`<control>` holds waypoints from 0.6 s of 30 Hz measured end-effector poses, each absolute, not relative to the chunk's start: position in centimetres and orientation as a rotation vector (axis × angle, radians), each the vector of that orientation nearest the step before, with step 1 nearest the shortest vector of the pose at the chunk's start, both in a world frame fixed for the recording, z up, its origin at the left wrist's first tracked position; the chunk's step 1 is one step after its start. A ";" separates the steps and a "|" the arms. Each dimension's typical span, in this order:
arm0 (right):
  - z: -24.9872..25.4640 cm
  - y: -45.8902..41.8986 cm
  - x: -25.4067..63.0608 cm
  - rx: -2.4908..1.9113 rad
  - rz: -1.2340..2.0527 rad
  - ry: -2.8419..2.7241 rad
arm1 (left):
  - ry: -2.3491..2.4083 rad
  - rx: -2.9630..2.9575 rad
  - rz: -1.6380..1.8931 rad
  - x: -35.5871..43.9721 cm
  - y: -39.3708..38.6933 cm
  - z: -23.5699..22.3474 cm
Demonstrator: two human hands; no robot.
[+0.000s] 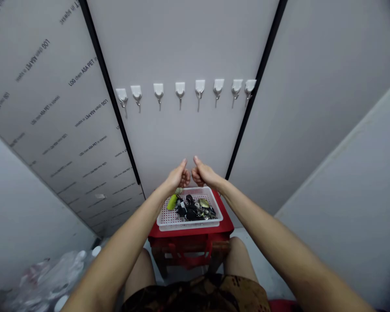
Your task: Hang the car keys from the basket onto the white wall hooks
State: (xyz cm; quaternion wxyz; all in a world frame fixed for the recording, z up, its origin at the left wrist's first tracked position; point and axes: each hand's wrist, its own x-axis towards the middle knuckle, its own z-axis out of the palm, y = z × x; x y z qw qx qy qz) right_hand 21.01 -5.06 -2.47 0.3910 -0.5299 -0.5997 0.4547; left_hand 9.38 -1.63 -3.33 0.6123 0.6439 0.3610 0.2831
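Holds two bare hands up over the far rim of one white basket point(190, 226), close together with a gap between. Raises the thumb of the left hand point(178, 177) and curls its other fingers in narrowly; does the same with the right hand point(204, 174). Cannot tell whether either hand closes on anything small.

Has the one basket on one red-covered stool point(226, 224), between two knees point(238, 250) and before a pale panel point(182, 143). In the basket, shows one yellow-green piece point(172, 202) at the left, just below the left hand; several black pieces point(189, 211) heaped mid-basket, too tangled to count; one rounded gold-green piece point(203, 203) right of these, among other shiny bits, likewise uncountable.

Farther up the panel, shows eight hooks point(180, 90) in one row, each on a white backing, with the rightmost over one of two black strips point(94, 39). At lower left, shows crumpled clear plastic point(60, 277) beside at least three white round tops point(96, 251).
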 end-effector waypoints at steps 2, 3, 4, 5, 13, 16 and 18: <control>-5.3 -5.4 21.8 -1.490 0.962 -1.604 | 0.989 1.655 0.716 8.8 -1.5 -5.8; -6.8 -5.7 22.3 -1.582 0.855 -1.641 | 1.063 1.763 0.748 8.4 -1.6 -7.2; -8.2 -6.1 22.8 -1.669 0.760 -1.672 | 1.123 1.872 0.775 8.0 -1.8 -8.6; -9.6 -6.5 23.2 -1.739 0.685 -1.699 | 1.170 1.966 0.791 7.7 -2.1 -10.0; -13.6 -7.8 23.0 -1.851 0.402 -1.949 | 1.168 2.289 0.696 6.9 -4.5 -14.6; -13.8 -7.5 22.6 -1.898 0.389 -1.935 | 1.214 2.236 0.632 6.9 -4.3 -14.5; -13.9 -7.4 22.5 -1.889 0.389 -1.910 | 1.240 2.220 0.618 6.9 -4.1 -14.6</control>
